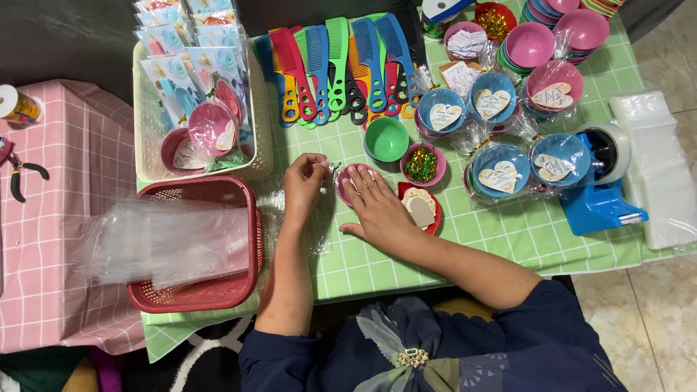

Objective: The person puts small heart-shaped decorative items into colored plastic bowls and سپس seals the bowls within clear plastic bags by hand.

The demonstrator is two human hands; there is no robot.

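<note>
While the right hand (379,205) lies flat and open on a small pink bowl (347,183), the left hand (305,180) pinches a tiny green twist tie (335,168) just beside that bowl. A green bowl (386,139) sits just past the right fingertips on the worktop (508,232).

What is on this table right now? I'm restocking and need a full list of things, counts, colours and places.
Combs: many, mixed colours, top centre.
Wrapped bowls: six, blue and pink, right.
Green bowl: one, centre.
Tape dispenser: one, blue, right.
Red basket: one, holding clear bags, left.
Cream basket: one, holding packed sets, upper left.
Pliers: one, pink cloth, far left.
Left hand: pinching something small.
Right hand: flat on pink bowl.
</note>
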